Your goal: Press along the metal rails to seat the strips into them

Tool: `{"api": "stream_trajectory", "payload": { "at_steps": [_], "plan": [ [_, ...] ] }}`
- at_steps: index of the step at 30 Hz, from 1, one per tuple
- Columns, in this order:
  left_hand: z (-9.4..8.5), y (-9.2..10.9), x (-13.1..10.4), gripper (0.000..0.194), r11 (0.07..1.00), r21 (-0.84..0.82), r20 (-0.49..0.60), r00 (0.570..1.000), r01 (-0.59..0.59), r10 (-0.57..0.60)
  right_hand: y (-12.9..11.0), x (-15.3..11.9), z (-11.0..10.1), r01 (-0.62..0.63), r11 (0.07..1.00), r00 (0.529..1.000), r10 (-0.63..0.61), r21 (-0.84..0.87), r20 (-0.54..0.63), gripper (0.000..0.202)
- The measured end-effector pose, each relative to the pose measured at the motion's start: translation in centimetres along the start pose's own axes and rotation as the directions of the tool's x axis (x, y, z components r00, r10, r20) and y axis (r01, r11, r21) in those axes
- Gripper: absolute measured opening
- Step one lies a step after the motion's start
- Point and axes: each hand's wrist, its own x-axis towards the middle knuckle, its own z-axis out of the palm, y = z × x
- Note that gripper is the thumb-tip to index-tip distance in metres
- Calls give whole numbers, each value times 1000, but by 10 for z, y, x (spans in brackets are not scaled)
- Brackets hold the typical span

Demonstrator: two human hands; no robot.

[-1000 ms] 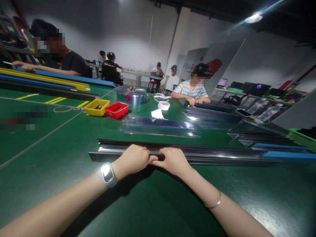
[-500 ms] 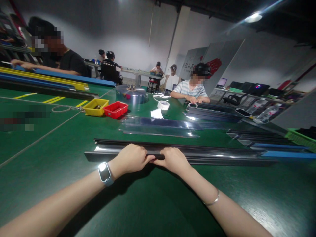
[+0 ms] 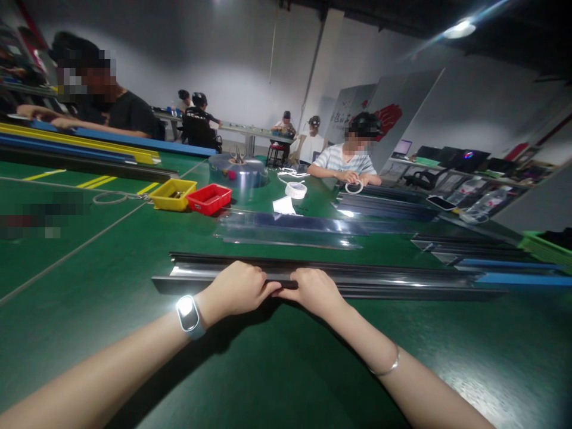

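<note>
A long black channel-shaped profile (image 3: 384, 279) lies crosswise on the green table (image 3: 268, 369), with a shiny clear strip along its inside. Near its middle, my left hand (image 3: 241, 287) has its fingers curled over the profile and its thumb along the near edge. Right beside it, my right hand (image 3: 315, 289) grips the same profile, the two thumbs almost touching. The fingertips of both hands are hidden behind the profile. Beyond it lie clear plastic strips (image 3: 290, 224).
Yellow (image 3: 173, 195) and red bins (image 3: 209, 199) stand beyond the profile, near a coiled clear roll (image 3: 243, 173) and a tape roll (image 3: 295, 190). More profiles (image 3: 482, 253) lie right. A person across the table holds a white ring (image 3: 354, 187); another sits left.
The person across the table has shifted the white ring slightly and tilted it more upright. The person at the left has moved their hands a little. My hands hold the same place.
</note>
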Motion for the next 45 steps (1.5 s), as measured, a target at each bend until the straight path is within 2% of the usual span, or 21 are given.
{"api": "stream_trajectory", "payload": {
  "at_steps": [11, 17, 24, 29, 34, 45],
  "plan": [
    [3, -1, -1, 56, 1000, 12, -5, 1000, 20, -20, 1, 1, 3, 29, 1000, 1000, -29, -8, -3, 62],
    [3, 0, -3, 55, 998, -19, -15, 998, 55, -55, -4, -2, 1, -2, 1000, 1000, 3, 19, -29, 56],
    [6, 0, -2, 53, 998, -55, -47, 998, 40, -43, -2, -1, 0, 28, 999, 1000, -28, 24, -8, 53],
    [8, 2, -2, 55, 997, -47, -58, 996, 60, -63, -9, -6, -2, -23, 1000, 998, 23, -6, -61, 49],
    [9, 6, -4, 61, 991, 41, -75, 989, 128, -125, -16, -9, -2, -127, 991, 991, 124, -51, -48, 43],
    [7, 7, -3, 65, 987, 38, -52, 987, 154, -152, -15, -8, -2, -121, 992, 992, 120, -32, -41, 40]
  ]
}}
